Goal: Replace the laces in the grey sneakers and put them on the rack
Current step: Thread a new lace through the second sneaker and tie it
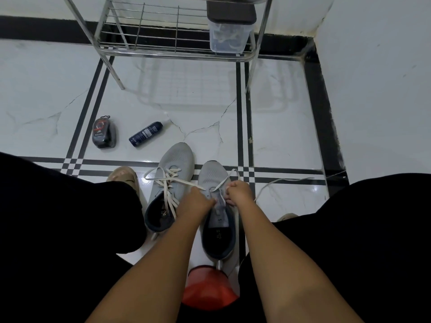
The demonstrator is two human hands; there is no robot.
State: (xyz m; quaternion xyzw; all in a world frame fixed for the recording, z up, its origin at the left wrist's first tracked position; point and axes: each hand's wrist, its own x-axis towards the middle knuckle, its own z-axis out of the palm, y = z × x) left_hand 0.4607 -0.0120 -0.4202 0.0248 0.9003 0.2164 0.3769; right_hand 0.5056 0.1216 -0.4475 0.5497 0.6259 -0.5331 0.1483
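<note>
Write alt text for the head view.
Both hands, left and right, pinch a white lace at the right grey sneaker on a tiled floor. The left sneaker lies beside it, loosely laced; a metal rack stands beyond.

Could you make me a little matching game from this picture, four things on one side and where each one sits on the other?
Things:
1. clear box
2. dark spray can
3. red stool
4. right-hand sneaker

Places:
A. lying on the floor tiles
B. under both hands
C. on the metal rack
D. nearest the camera, between the forearms

Pairs: 1-C, 2-A, 3-D, 4-B
</note>
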